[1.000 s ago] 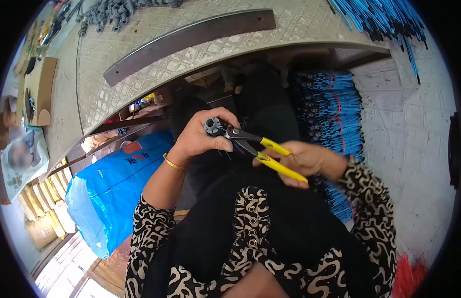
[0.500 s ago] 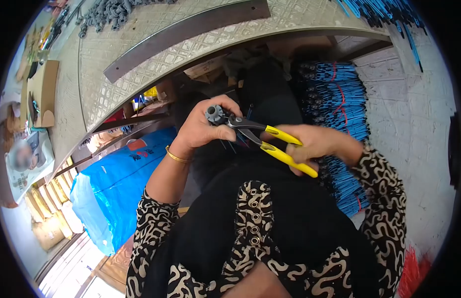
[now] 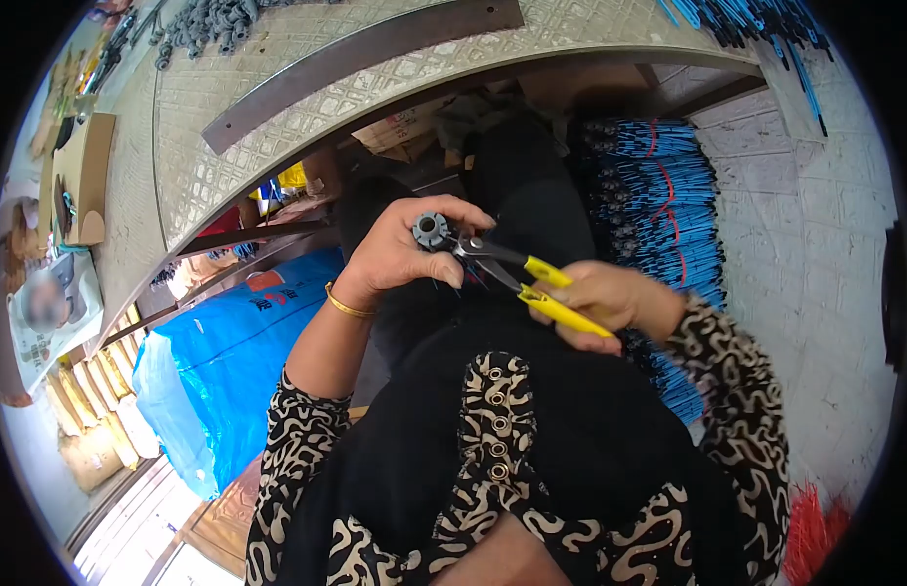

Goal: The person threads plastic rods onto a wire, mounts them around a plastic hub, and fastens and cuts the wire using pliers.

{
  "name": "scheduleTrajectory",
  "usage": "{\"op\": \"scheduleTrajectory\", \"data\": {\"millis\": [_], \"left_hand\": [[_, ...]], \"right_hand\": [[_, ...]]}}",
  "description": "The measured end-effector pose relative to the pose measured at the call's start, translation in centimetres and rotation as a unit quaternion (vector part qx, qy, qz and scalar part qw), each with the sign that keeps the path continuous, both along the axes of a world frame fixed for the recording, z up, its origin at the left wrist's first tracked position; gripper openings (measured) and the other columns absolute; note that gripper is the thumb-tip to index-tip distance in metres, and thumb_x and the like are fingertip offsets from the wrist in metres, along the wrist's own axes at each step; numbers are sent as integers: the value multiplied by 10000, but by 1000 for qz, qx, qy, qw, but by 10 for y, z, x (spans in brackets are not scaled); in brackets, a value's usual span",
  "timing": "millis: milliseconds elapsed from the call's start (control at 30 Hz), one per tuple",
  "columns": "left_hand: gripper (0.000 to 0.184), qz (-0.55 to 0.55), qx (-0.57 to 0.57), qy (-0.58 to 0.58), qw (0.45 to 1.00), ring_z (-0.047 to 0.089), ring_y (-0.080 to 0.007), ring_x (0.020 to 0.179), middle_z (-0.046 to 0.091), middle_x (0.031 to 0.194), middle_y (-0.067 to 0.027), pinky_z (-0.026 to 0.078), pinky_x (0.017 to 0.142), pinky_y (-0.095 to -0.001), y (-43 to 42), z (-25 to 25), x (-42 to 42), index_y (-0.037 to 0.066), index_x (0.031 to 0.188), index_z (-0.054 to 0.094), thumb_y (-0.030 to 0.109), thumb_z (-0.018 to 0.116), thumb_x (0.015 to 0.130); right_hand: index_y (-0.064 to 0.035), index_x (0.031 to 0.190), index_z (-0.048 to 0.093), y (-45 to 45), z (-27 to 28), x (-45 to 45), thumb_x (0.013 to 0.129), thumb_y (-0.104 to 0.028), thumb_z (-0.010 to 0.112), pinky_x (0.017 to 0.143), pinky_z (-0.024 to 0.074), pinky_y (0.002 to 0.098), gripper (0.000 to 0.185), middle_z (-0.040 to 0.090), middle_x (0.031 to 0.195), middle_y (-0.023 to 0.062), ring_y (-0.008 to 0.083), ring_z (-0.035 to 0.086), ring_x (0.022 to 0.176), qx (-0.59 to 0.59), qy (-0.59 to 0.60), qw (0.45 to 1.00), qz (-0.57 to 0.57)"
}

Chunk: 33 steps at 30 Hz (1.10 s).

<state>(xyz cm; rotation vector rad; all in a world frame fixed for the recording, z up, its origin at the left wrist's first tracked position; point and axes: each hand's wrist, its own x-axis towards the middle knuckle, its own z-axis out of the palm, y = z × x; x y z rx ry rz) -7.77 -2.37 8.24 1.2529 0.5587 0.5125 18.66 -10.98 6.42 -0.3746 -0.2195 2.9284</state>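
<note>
My left hand (image 3: 395,249) is closed around a grey ribbed plastic fitting (image 3: 431,230) with a round hole in its end. My right hand (image 3: 605,298) wraps the yellow handles of a pair of pliers (image 3: 561,308). The dark jaws of the pliers reach to the fitting beside my left fingertips and thumb. What lies between the jaws is too small to make out. Thin wires or strips show below my left thumb, partly hidden by the hand.
A workbench (image 3: 307,88) curves across the top, bearing a long metal bar (image 3: 365,68) and a heap of grey fittings (image 3: 214,24). Bundles of blue, black-tipped rods (image 3: 668,225) are stacked at right. A blue plastic sack (image 3: 243,361) stands at left.
My right hand has shifted slightly left and closed more around the handles, which sit a little nearer each other. The fitting has turned so its open end faces up more.
</note>
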Motion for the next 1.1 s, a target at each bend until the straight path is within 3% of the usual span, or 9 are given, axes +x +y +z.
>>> {"op": "scheduleTrajectory", "data": {"millis": [67, 167, 300, 333, 433, 633, 733, 833, 1100], "left_hand": [[610, -23, 4, 6, 1000, 548, -100, 811, 602, 882, -5, 434, 750, -239, 0, -4, -2, 26, 1010, 657, 288, 888, 509], [597, -11, 17, 18, 1000, 552, -101, 818, 604, 881, 0, 435, 752, -241, 0, 1, 3, 26, 996, 655, 284, 888, 511], [548, -36, 18, 20, 999, 558, -100, 825, 606, 871, 0, 437, 755, -242, 3, 6, 5, 25, 971, 651, 258, 884, 533], [519, -42, 28, 21, 999, 562, -99, 821, 607, 868, -2, 439, 750, -241, 3, 6, 5, 24, 964, 650, 240, 879, 552], [415, -45, 35, 29, 998, 571, -95, 796, 609, 859, -10, 449, 723, -236, 0, 7, 4, 20, 943, 645, 178, 844, 615], [316, -50, 54, 46, 996, 602, -107, 766, 623, 843, -30, 469, 689, -234, 0, 11, 7, 14, 935, 639, 118, 790, 676], [318, -47, 42, 32, 997, 622, -124, 778, 630, 840, -42, 480, 695, -240, 1, 12, 9, 12, 942, 643, 117, 788, 679], [313, -46, 45, 28, 998, 635, -138, 788, 634, 844, -53, 488, 703, -249, 2, 12, 9, 12, 945, 648, 114, 785, 682], [305, -21, 44, 26, 998, 625, -146, 788, 636, 841, -63, 478, 716, -252, 0, 7, 8, 17, 931, 658, 133, 777, 674]], "right_hand": [[68, 940, 455, -19, -13, -14, 973, -269, 410, 263, 416, 250, 342, 546, 572, 193, 199, 527, 350, -87, 24, 995, -51], [38, 886, 462, -11, -1, -8, 973, -273, 412, 280, 433, 261, 327, 546, 572, 196, 207, 535, 356, -14, -16, 999, -50], [-10, 831, 506, 16, 21, 12, 946, -291, 487, 538, 565, 311, 304, 622, 768, 201, 227, 651, 595, 124, -123, 984, 18], [-7, 871, 519, 27, 35, 16, 936, -282, 508, 639, 577, 339, 283, 634, 871, 207, 247, 672, 730, 159, -158, 974, 43], [54, 983, 539, 44, 60, 17, 929, -246, 520, 719, 576, 357, 305, 627, 945, 235, 287, 669, 845, 237, -233, 940, 76], [26, 1031, 551, 57, 76, 17, 925, -272, 538, 708, 566, 317, 317, 646, 943, 164, 239, 671, 842, 314, -295, 893, 130], [-23, 1061, 561, 58, 78, 18, 919, -375, 513, 660, 532, 277, 382, 642, 842, 80, 164, 648, 792, 415, -292, 850, 142], [-2, 1038, 559, 59, 77, 18, 923, -346, 539, 640, 523, 273, 364, 644, 870, 88, 146, 638, 752, 513, -298, 796, 124], [-35, 1067, 543, 57, 84, 11, 930, -349, 516, 605, 502, 240, 344, 596, 795, 31, 96, 590, 701, 463, -361, 793, 164]]}}
